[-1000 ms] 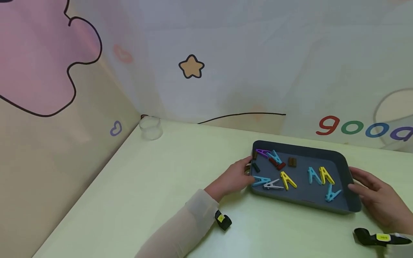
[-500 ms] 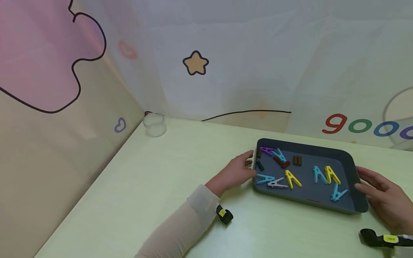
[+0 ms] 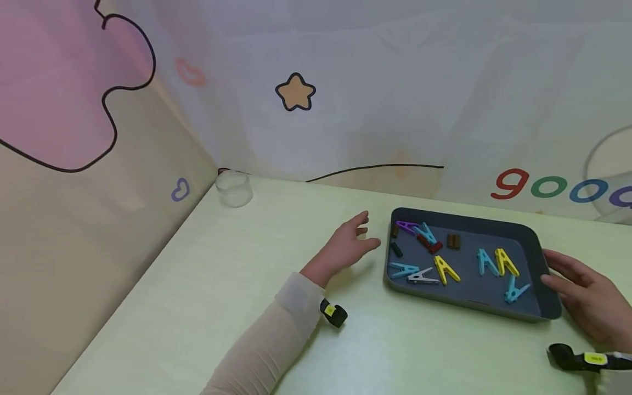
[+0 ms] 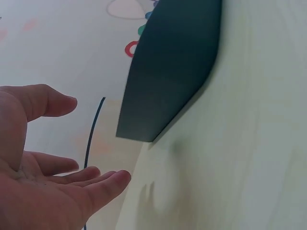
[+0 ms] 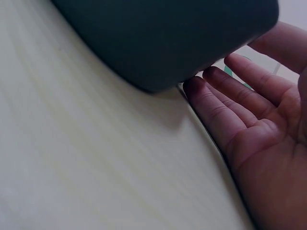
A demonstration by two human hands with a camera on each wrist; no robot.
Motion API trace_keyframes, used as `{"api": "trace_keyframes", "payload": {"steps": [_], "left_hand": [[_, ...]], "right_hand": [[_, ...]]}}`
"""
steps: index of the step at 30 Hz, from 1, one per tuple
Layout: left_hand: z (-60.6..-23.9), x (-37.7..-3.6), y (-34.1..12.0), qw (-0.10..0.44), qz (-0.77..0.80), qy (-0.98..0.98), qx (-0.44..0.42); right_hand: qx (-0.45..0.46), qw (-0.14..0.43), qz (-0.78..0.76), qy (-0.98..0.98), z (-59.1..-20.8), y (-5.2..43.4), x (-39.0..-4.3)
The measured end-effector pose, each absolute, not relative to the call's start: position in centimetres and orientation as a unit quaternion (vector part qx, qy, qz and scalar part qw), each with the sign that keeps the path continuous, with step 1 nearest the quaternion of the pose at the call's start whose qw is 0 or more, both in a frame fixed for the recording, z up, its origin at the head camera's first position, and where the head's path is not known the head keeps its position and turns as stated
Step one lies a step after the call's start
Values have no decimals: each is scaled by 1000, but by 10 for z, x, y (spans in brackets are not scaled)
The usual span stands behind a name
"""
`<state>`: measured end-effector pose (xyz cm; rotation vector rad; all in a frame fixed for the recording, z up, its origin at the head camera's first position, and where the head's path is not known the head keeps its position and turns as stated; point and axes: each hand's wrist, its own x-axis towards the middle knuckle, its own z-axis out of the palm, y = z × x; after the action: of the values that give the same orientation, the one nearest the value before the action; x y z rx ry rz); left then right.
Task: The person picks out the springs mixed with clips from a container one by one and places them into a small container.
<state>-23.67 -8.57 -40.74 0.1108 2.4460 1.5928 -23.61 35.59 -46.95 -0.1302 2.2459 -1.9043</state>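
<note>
So I'm standing here watching someone with a shallow dark grey rectangular tray near the back of a pale yellow-green table, over toward their right. Their bare left hand is up off the tabletop just beside the tray's left end, not touching it, thumb and fingers spread well apart with nothing between them. The bare right hand is at the other end, fingers loosely extended with the tips against the outer wall and the thumb by the rim, so more of a touch than a clamp. Inside there's a fun mess: A-shaped plastic clips, including a yellow one near the middle, a pale grey one lying just left of it and a purple one in the back left corner. A small ridged brown block sits toward the back, and a small dark green piece is by the left wall. Way off in the table's far left corner there's a clear round cup, well apart from both hands.
</note>
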Motion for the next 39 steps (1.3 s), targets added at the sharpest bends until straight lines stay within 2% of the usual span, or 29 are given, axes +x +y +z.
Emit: {"api": "trace_keyframes", "payload": {"steps": [5,39], "left_hand": [[-403,-240,-94,96,544,833,29],[-386,-251,-143,12,563,826,-29]], "right_hand": [[-49,110,-643,756,-464,355,-237],[-45,94,-677,729,-468,356,-234]]}}
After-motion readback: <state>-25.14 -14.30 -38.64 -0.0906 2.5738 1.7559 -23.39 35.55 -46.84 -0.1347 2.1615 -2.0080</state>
